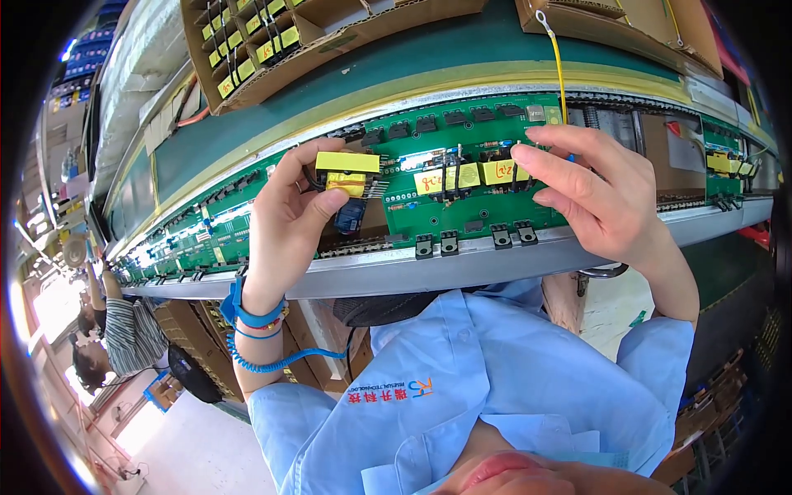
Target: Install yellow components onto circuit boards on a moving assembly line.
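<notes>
From where I stand, the left hand [289, 210] has thumb and fingers pinched round a yellow-wrapped transformer [346, 169], held at the left edge of a green circuit board [511, 211]. The long side of its upper yellow block runs left to right, and its row of thin pins points right, toward two yellow parts seated on the board: the left-hand one [445, 180] and the right-hand one [501, 172], lying end to end along much the same line. The right hand [598, 186] is spread, thumb and fingers apart with nothing gripped that I can see. Its fingertips are just right of the right-hand part; whether they touch it I cannot tell. So the right hand is nearer the seated pair, while the transformer lies well to its left. A blue cylinder [350, 216] sits just below the left thumb (printed, though too small to make out).

As for writing, both seated parts carry red handwritten marks on their yellow faces. The blue shirt [528, 363] bears an orange-and-blue emblem beside lettering, upside down to me. More marked yellow parts fill a carton [371, 33] on the green counter [470, 54].
</notes>
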`<state>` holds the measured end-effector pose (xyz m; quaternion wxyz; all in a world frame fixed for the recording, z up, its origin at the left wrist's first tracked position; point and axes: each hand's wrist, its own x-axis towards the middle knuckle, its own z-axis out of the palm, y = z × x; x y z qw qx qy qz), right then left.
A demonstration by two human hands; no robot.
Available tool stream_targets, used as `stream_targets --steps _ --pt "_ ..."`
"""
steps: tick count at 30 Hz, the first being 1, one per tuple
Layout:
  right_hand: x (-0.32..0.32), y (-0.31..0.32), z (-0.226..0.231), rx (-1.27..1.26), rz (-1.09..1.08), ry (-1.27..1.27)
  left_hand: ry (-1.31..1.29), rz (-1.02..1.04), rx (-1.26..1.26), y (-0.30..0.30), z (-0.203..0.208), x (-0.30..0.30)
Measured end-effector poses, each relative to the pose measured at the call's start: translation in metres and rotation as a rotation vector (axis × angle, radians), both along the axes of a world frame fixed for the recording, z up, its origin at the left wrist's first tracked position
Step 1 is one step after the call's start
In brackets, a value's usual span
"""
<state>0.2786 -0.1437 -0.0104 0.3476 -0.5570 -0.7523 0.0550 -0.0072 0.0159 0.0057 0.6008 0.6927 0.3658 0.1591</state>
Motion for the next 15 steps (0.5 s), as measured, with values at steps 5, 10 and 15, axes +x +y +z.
stream_targets --steps 5,10,15 --pt "-0.004 0.003 -0.001 0.019 -0.018 -0.080 0.194 -0.147 0.351 -0.008 0.010 0.009" --pt "-0.015 0.009 0.001 -0.019 -0.034 -0.156 0.384 -0.384 0.880 -0.021 0.025 0.027" --pt "-0.017 0.011 0.000 -0.048 -0.024 -0.175 0.454 -0.418 0.886 -0.022 0.031 0.039"
